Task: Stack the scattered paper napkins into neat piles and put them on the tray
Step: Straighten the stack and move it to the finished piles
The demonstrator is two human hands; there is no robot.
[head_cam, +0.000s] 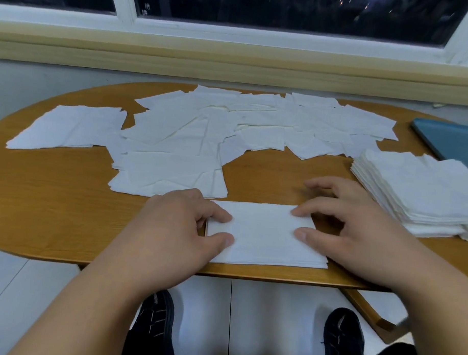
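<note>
A folded white napkin (265, 235) lies at the table's near edge. My left hand (178, 223) rests on its left end, thumb and forefinger on the paper. My right hand (353, 221) touches its right end with forefinger and thumb, fingers spread. A thick pile of napkins (418, 194) stands on the table at the right, beside my right hand. Several loose napkins (202, 128) lie scattered over the far and left parts of the table. A corner of the blue tray (449, 139) shows at the far right edge.
The oval wooden table (54, 203) stands under a window sill (231, 63). Bare wood shows at the near left and between the loose napkins and my hands. Below the table edge are my two dark shoes on a tiled floor.
</note>
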